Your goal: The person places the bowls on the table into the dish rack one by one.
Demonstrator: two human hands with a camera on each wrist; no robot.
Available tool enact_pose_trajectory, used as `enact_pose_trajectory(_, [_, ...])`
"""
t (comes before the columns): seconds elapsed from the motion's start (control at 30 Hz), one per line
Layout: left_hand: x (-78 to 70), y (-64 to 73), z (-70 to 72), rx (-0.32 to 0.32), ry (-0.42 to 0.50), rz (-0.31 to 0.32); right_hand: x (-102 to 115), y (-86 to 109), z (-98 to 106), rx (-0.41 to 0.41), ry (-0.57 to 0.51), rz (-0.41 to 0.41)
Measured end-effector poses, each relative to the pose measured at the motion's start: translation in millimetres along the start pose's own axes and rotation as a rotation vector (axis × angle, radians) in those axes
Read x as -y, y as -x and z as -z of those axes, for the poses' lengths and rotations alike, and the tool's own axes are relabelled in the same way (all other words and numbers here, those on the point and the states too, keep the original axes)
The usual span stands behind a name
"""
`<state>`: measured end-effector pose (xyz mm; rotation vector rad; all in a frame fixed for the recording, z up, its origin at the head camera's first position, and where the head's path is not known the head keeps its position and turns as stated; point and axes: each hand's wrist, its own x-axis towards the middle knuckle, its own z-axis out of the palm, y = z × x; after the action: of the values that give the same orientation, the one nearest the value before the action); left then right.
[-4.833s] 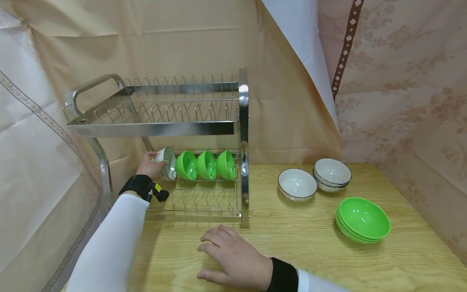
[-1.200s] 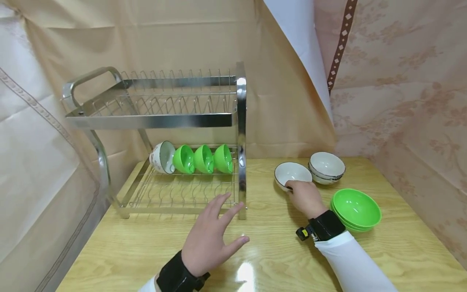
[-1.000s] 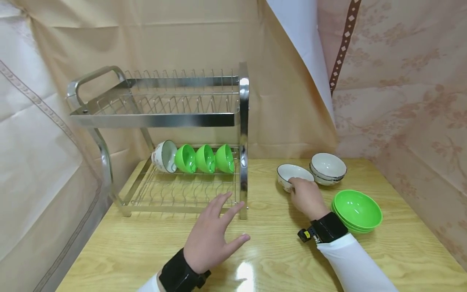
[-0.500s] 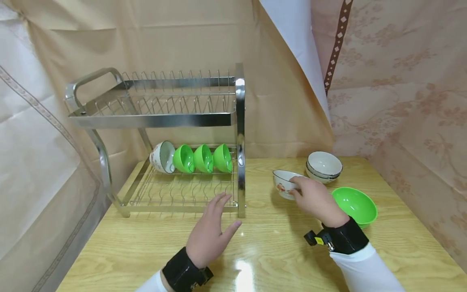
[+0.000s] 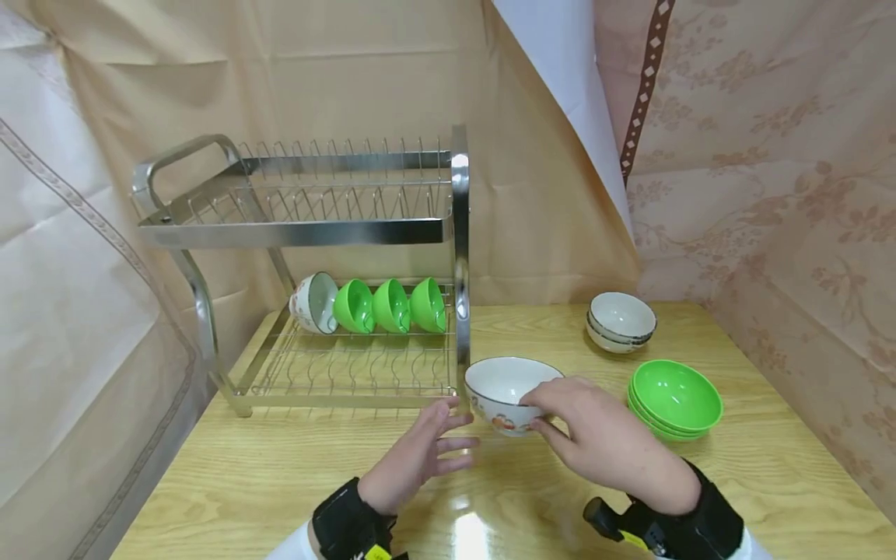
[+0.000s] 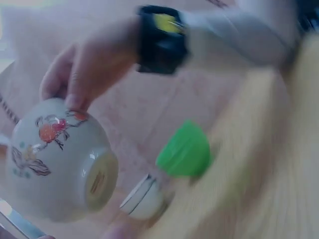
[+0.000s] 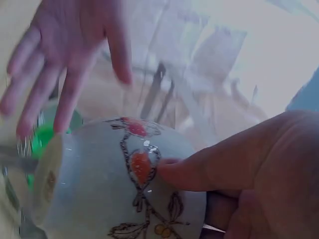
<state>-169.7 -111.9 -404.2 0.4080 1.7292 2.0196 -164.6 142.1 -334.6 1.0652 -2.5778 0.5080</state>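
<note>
A white bowl point(image 5: 500, 389) with a dark rim and an orange fruit pattern is held above the table by my right hand point(image 5: 609, 435). In the right wrist view the thumb point(image 7: 199, 172) presses the bowl's patterned outside, and the other fingers go over the rim. Just left of the bowl, my left hand point(image 5: 423, 451) has its fingers spread and holds nothing. The left wrist view shows the bowl's underside point(image 6: 99, 181) and foot ring. On the rack's lower tier, one white bowl point(image 5: 315, 303) and three small green bowls point(image 5: 390, 306) stand tilted in a row.
A two-tier metal dish rack point(image 5: 294, 232) stands at the left on the wooden table point(image 5: 245, 482). At the back right is a stack of white bowls point(image 5: 621, 319). Nearer, a stack of green bowls point(image 5: 675, 397) stands right of the right hand.
My right hand has lifted the white bowl off the table and carried it left and nearer. Earlier, my left hand let go of the rack's white bowl; now it has turned toward the carried one.
</note>
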Motion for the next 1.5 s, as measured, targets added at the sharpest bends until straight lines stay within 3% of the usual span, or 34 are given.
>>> enact_pose_trajectory(0.1, [1.4, -1.1, 1.3, 0.022, 0.207, 0.029, 15.7, -0.6, -7.2, -0.048, 0.014, 0.116])
enact_pose_trajectory(0.2, [3.2, -1.9, 4.2, 0.036, 0.329, 0.039, 26.8, -1.4, -14.6, -0.072, 0.011, 0.189])
enact_pose_trajectory(0.37, [4.4, -0.1, 9.9, 0.040, 0.436, 0.067, 33.0, -2.7, -21.9, -0.071, 0.018, 0.209])
enact_pose_trajectory(0.63, [1.4, 3.6, 20.1, 0.047, 0.502, 0.111, 33.6, -5.0, -26.0, -0.081, 0.018, 0.234])
enact_pose_trajectory(0.93, [-8.9, 14.8, 28.8, 0.024, 0.501, 0.104, 34.3, -10.4, -33.3, -0.108, -0.012, 0.309])
enact_pose_trajectory(1.2, [-20.9, 32.5, 37.7, -0.031, 0.423, 0.027, 32.2, -17.1, -44.4, -0.091, -0.017, 0.343])
enact_pose_trajectory(1.33, [-24.9, 41.7, 47.9, -0.142, 0.364, -0.006, 28.2, -18.4, -49.1, -0.091, -0.009, 0.278])
enact_pose_trajectory(1.5, [-33.5, 52.1, 67.8, -0.362, 0.230, -0.025, 21.0, -22.3, -66.3, -0.046, 0.015, 0.161])
